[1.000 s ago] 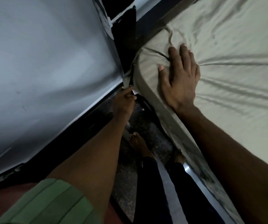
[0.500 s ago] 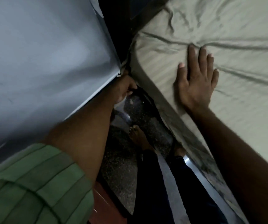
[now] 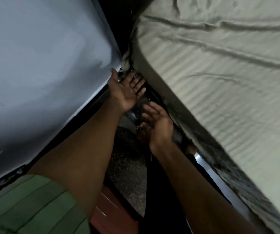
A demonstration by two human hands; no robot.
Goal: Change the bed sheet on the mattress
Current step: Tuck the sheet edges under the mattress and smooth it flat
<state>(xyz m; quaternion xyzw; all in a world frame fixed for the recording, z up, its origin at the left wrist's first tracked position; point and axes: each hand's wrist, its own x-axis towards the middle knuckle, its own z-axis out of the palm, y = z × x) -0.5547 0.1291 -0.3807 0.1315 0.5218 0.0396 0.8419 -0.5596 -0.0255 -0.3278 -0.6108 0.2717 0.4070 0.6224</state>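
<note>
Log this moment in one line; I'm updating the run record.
left hand: open, at mattress corner | right hand: open, beside mattress edge | bed sheet: on mattress, wrinkled

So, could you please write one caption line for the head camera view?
Both open hands, left hand and right hand, reach below the mattress corner covered by the striped bed sheet.

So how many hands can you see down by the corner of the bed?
2. The left hand is open, palm up, at the mattress corner beside the grey wall. The right hand is open just below it, in the gap alongside the mattress. Neither grips anything.
</note>
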